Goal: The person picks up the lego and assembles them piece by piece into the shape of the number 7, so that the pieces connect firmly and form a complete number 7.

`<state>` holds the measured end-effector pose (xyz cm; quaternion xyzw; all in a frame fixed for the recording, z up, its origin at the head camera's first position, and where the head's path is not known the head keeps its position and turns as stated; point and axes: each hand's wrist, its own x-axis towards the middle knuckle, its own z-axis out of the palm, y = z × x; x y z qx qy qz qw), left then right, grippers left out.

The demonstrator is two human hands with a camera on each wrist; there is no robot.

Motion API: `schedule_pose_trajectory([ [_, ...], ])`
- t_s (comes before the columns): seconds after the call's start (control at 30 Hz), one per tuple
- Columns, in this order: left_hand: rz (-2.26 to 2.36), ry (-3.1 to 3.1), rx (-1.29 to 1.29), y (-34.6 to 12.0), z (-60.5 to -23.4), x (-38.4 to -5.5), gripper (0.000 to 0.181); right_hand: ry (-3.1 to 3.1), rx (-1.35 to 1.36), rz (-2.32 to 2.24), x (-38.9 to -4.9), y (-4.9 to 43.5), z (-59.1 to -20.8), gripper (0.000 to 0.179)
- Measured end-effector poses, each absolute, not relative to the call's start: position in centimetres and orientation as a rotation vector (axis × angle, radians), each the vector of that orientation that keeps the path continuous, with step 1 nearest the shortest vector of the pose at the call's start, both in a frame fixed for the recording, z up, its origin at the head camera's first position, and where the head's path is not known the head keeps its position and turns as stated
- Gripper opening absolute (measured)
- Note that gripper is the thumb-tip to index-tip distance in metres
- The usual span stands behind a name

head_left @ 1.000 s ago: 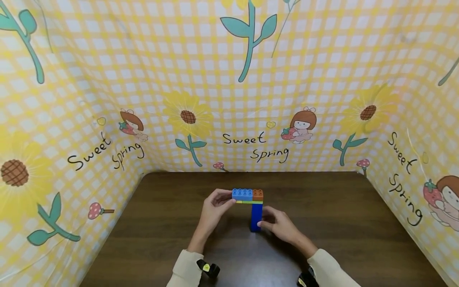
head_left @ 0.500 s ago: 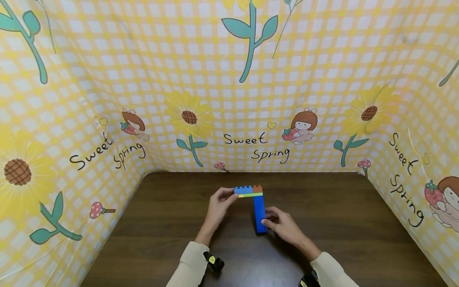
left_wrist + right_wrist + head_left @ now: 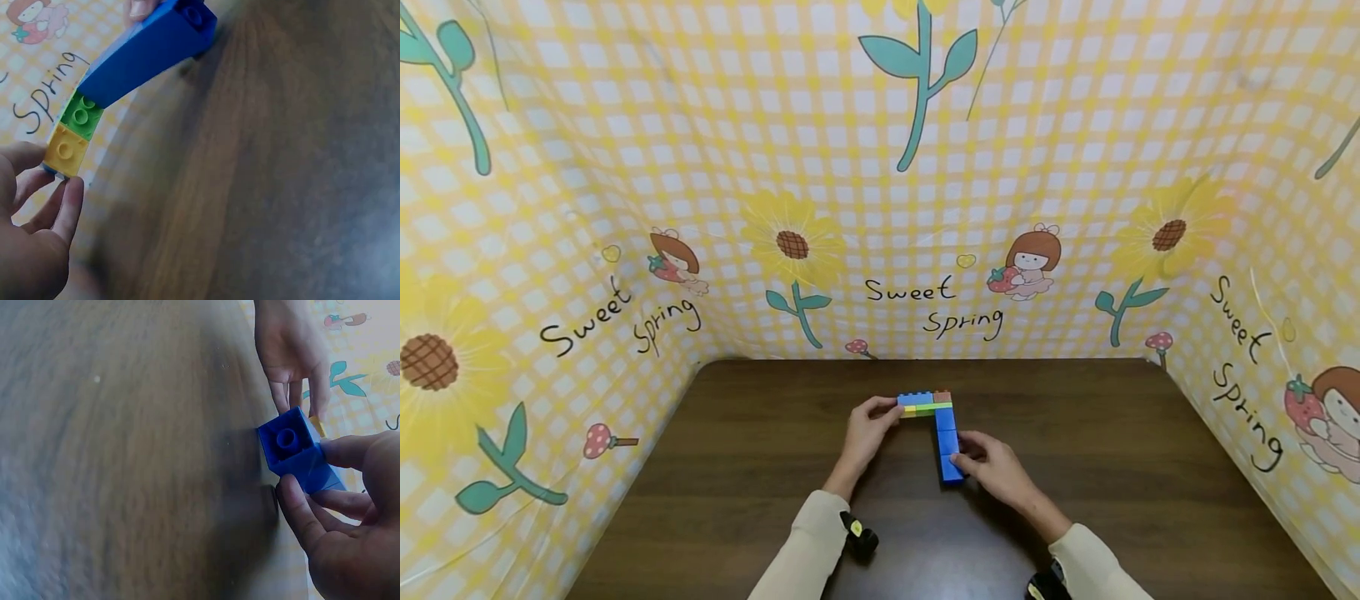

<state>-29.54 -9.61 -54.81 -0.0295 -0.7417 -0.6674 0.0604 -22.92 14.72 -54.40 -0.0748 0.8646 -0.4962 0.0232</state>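
Observation:
An L-shaped structure of toy building bricks (image 3: 948, 443) is held by both hands over the middle of the table. Its long leg is a column of blue bricks (image 3: 150, 53). The short arm has a light blue brick (image 3: 916, 400) and an orange-brown brick (image 3: 942, 397) on top, with a green brick (image 3: 81, 115) and a yellow brick (image 3: 66, 150) beneath. My left hand (image 3: 867, 433) pinches the yellow end of the arm. Near the bottom of the column, my right hand (image 3: 996, 468) grips the blue bricks; the hollow underside of the lowest one (image 3: 287, 440) faces the right wrist camera.
A dark brown wooden table (image 3: 737, 467) lies under the hands. Yellow-checked cloth (image 3: 895, 208) with flowers and lettering rises behind it and on both sides. Black straps with small devices (image 3: 861, 537) sit at both wrists.
The brick structure has tilted so its front faces up more, and its foot has shifted slightly right. My left hand has moved right along with it; both hands keep their hold.

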Motion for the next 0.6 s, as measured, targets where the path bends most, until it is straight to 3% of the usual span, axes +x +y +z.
schedule_pose_trajectory([
  [0.6, -1.72, -2.427, -0.067, -9.64, -55.86, -30.16, 0.018, 2.731, -0.192, -1.451, -23.14, 14.41, -54.23, 0.044],
])
